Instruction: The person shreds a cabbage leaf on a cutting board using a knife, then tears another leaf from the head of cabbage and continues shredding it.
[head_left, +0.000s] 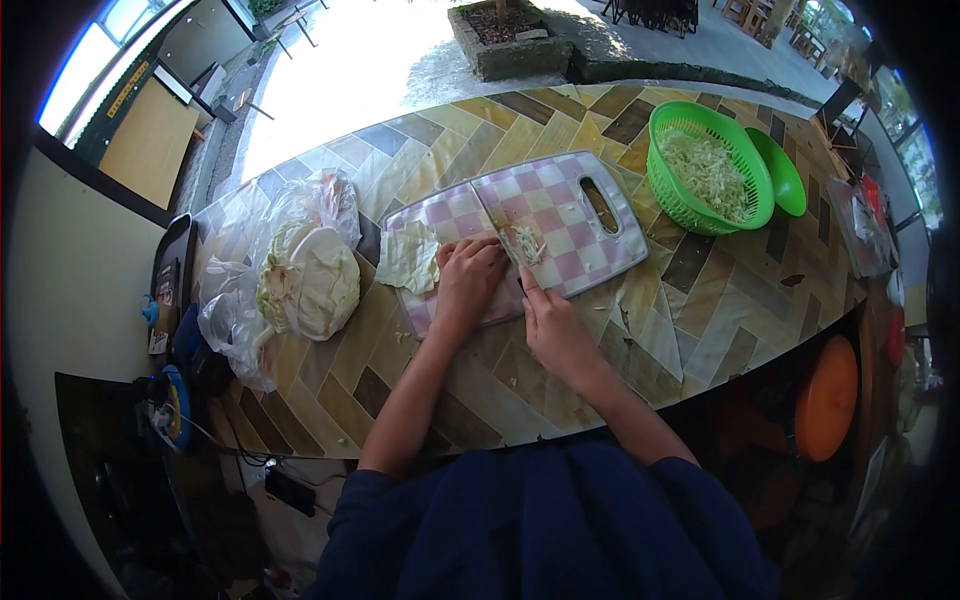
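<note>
On a pink-and-white checked cutting board [570, 180], my right hand [552, 325] is wrapped round the dark handle of a knife [488, 208], whose blade points away from me across the board. My left hand [470, 277] presses with curled fingers on cabbage just left of the blade. A pale cabbage leaf [408, 256] sticks out left of that hand, over the board's edge. Thin cabbage shreds [527, 243] lie right of the blade. The piece under my left fingers is mostly hidden.
A cut cabbage [318, 283] rests on clear plastic bags [232, 308] at the left. To the right stands a green basket [690, 215] of shredded cabbage, with a green bowl [785, 180] beside it. An orange stool [827, 398] is below the table's right edge.
</note>
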